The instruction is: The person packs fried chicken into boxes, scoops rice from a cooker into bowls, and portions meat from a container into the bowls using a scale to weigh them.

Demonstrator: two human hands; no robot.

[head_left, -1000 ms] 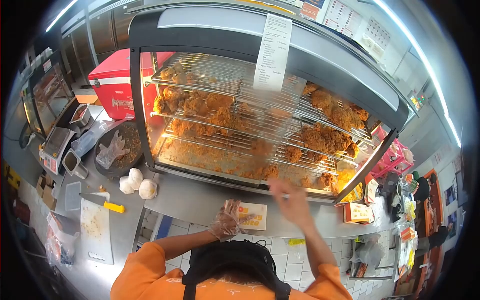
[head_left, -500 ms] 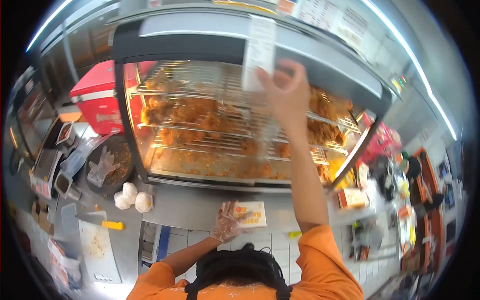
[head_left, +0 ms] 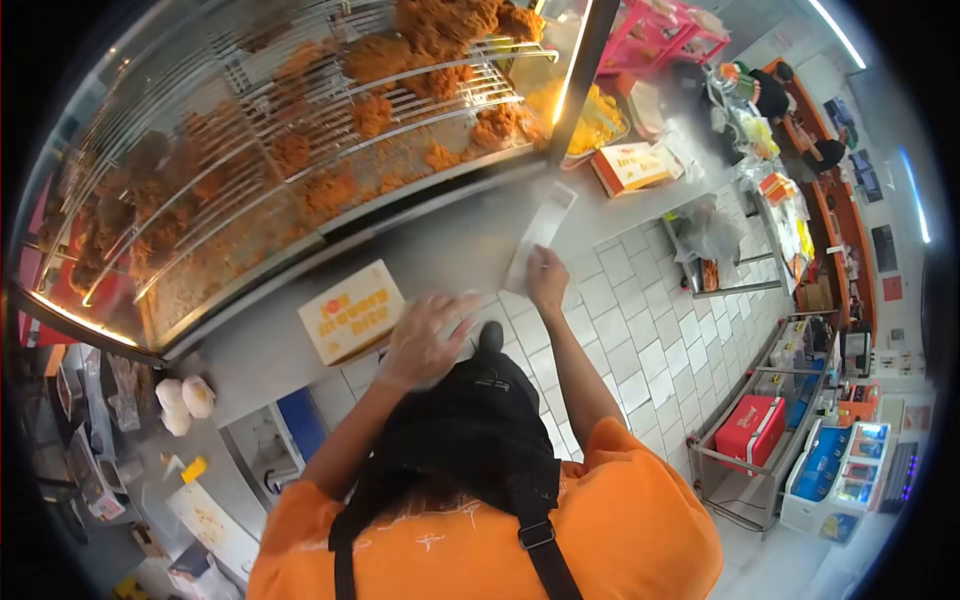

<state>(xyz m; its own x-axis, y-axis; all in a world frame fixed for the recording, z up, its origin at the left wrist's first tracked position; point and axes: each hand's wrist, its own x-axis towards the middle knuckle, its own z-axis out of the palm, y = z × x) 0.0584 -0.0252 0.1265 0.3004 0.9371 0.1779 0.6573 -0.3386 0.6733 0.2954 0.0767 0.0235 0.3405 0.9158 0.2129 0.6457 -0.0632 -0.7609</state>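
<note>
A long white paper receipt (head_left: pixel 541 222) is pinched by its lower end in my right hand (head_left: pixel 547 284), over the counter's front edge. My left hand (head_left: pixel 428 338) wears a clear plastic glove. Its fingers stretch out to the right, apart from one another, with nothing in them. Just left of that hand, a white food box (head_left: pixel 352 312) with yellow and orange lettering lies on the steel counter (head_left: pixel 440 232). Behind both hands stands a lit glass display case (head_left: pixel 325 238) with pieces of fried chicken (head_left: pixel 370 115) on wire racks.
Another lettered box (head_left: pixel 636 167) sits at the counter's right, near yellow food (head_left: pixel 598 120). White round items (head_left: pixel 184 402) and a yellow-handled knife (head_left: pixel 194 469) lie on the left. Tiled floor (head_left: pixel 640 330) stretches to the right, with a cart carrying a red cooler (head_left: pixel 752 432).
My right hand has brought the receipt down from the display case's top edge to the counter front. My left hand has come off the box. The view has swung to the right.
</note>
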